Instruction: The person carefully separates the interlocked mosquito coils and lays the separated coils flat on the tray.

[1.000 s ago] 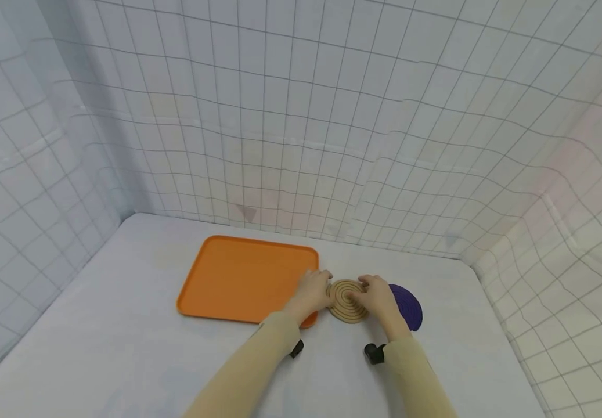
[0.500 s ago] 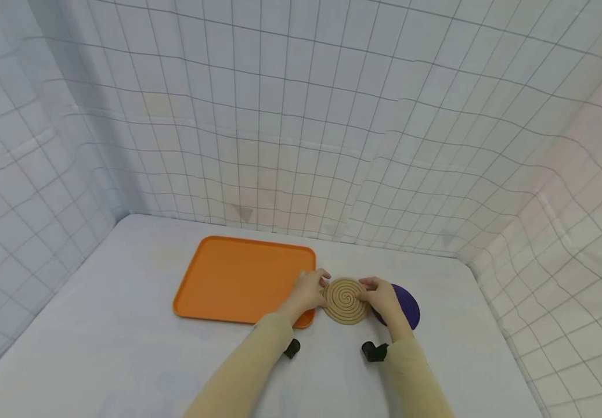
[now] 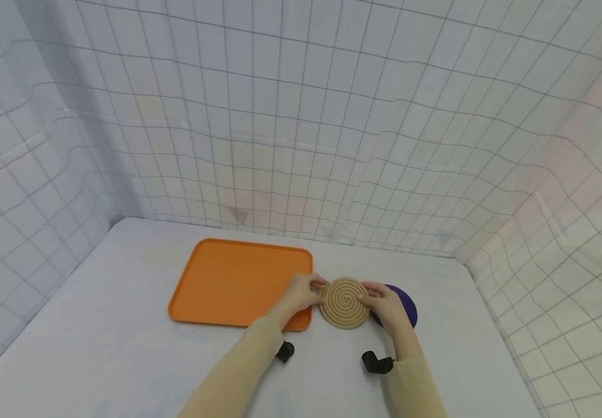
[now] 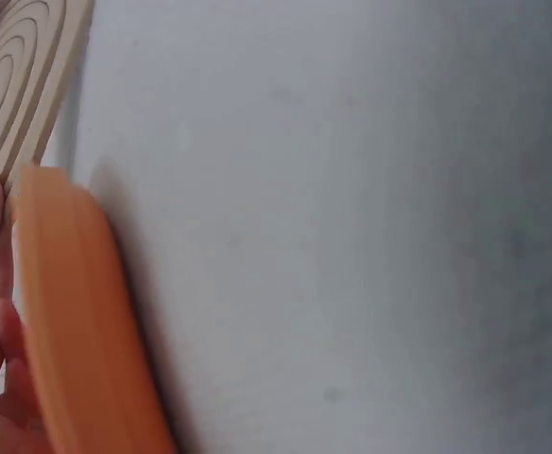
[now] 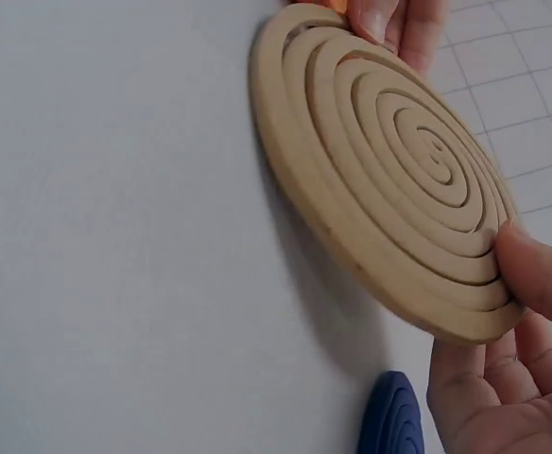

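Observation:
A round beige coaster or trivet [image 3: 345, 303] with a spiral groove is held between both hands, lifted off the white table in the right wrist view. My left hand [image 3: 303, 293] pinches its left edge, thumb on top, over the right end of the orange tray [image 3: 238, 281]. At the opposite edge my right hand [image 3: 387, 305] grips it, thumb on the spiral face and fingers beneath, as the right wrist view shows. A purple-blue disc of the same spiral kind [image 3: 408, 305] lies on the table, partly covered by the right hand.
The white table [image 3: 123, 348] is bounded by white grid-patterned sheets [image 3: 301, 116] at the back and both sides. Black wrist-worn devices [image 3: 377, 363] hang by each forearm.
The beige spiral disc, first flat on the table with hands around it, has been gripped at both edges and raised. The purple disc and tray have stayed put.

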Action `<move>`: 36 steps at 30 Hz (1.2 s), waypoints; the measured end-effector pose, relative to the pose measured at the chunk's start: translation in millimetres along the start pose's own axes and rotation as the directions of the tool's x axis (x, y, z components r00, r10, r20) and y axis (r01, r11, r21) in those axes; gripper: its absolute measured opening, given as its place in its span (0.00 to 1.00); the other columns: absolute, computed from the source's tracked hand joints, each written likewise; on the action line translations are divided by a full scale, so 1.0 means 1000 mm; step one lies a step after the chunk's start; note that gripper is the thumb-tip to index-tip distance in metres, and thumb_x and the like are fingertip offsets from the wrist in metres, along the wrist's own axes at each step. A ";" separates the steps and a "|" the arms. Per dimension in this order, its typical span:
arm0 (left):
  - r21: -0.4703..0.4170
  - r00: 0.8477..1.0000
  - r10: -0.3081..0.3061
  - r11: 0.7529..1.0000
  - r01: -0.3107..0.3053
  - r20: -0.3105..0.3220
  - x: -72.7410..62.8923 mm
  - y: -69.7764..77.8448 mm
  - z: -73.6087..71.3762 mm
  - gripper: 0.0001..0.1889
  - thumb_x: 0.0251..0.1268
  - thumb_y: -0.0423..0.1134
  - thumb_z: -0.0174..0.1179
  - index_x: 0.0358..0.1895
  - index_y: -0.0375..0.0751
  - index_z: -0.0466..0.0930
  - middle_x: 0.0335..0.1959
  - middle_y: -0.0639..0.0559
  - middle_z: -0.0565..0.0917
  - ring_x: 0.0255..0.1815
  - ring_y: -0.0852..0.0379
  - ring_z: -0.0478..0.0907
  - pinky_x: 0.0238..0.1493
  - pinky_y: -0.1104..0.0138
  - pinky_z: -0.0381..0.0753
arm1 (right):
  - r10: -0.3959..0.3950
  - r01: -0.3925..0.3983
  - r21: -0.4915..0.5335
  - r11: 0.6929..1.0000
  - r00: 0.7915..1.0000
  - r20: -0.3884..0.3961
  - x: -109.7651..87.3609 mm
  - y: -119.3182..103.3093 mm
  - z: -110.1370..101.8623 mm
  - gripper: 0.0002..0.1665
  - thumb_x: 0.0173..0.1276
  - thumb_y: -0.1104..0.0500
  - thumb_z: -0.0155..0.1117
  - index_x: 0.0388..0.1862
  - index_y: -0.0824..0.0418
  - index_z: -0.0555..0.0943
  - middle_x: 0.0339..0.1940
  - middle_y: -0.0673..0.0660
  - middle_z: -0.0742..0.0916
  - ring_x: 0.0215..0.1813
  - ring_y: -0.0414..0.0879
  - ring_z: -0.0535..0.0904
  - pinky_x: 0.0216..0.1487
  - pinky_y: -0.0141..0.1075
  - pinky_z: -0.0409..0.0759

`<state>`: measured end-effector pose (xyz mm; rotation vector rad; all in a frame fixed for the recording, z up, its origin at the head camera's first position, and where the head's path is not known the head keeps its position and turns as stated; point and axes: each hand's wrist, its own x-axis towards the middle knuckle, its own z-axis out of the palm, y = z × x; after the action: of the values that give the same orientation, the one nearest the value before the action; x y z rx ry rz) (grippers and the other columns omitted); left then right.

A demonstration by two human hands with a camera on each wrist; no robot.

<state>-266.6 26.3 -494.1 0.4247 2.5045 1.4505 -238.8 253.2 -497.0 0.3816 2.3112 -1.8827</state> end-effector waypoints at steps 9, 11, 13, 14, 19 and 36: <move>-0.109 0.999 0.014 0.994 -0.009 0.041 -0.016 0.007 -0.019 0.14 0.64 0.35 0.65 0.52 0.38 0.81 0.46 0.46 0.84 0.45 0.54 0.80 0.44 0.67 0.82 | 0.002 -0.015 0.209 0.978 0.998 0.063 -0.018 -0.011 0.010 0.27 0.66 0.70 0.64 0.63 0.74 0.71 0.38 0.47 0.86 0.40 0.36 0.82 0.43 0.26 0.81; -0.121 0.999 0.029 0.992 -0.025 0.037 -0.023 0.009 -0.025 0.15 0.65 0.37 0.65 0.53 0.38 0.81 0.48 0.45 0.83 0.49 0.50 0.80 0.47 0.64 0.83 | -0.005 -0.013 0.230 0.973 0.997 0.076 -0.021 -0.012 0.014 0.27 0.66 0.71 0.63 0.64 0.75 0.70 0.37 0.45 0.86 0.40 0.35 0.82 0.44 0.26 0.80; -0.133 0.999 0.041 0.990 -0.037 0.028 -0.031 0.010 -0.031 0.15 0.67 0.39 0.64 0.54 0.39 0.81 0.49 0.45 0.83 0.54 0.47 0.79 0.50 0.61 0.83 | -0.006 -0.016 0.239 0.971 0.996 0.093 -0.025 -0.014 0.019 0.27 0.67 0.70 0.62 0.64 0.76 0.71 0.37 0.44 0.86 0.39 0.35 0.81 0.43 0.26 0.80; -0.147 0.999 0.039 0.989 -0.035 0.022 -0.034 0.010 -0.033 0.15 0.67 0.40 0.64 0.54 0.40 0.81 0.50 0.46 0.83 0.56 0.46 0.79 0.51 0.61 0.83 | -0.010 -0.015 0.228 0.973 0.994 0.107 -0.027 -0.014 0.021 0.27 0.67 0.69 0.62 0.64 0.76 0.71 0.37 0.44 0.86 0.39 0.35 0.81 0.42 0.26 0.80; -0.245 1.000 0.014 0.970 -0.013 0.005 -0.050 0.004 -0.046 0.15 0.66 0.41 0.65 0.53 0.42 0.83 0.51 0.46 0.85 0.54 0.48 0.81 0.48 0.63 0.85 | -0.026 -0.005 0.163 0.987 0.981 0.190 -0.041 -0.020 0.033 0.24 0.66 0.66 0.65 0.59 0.75 0.75 0.37 0.46 0.87 0.39 0.38 0.82 0.42 0.30 0.82; -0.234 0.997 -0.010 0.972 -0.010 -0.083 -0.076 -0.010 -0.064 0.15 0.66 0.46 0.65 0.53 0.49 0.84 0.47 0.50 0.88 0.51 0.53 0.84 0.54 0.58 0.83 | -0.084 0.106 -0.051 0.993 0.944 0.319 -0.053 -0.026 0.070 0.17 0.63 0.60 0.71 0.45 0.72 0.82 0.34 0.50 0.88 0.36 0.40 0.84 0.40 0.34 0.86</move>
<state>-217.9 -56.3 -468.2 0.3270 2.3531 1.7722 -198.6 173.9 -473.3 -0.0417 2.2009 -1.7489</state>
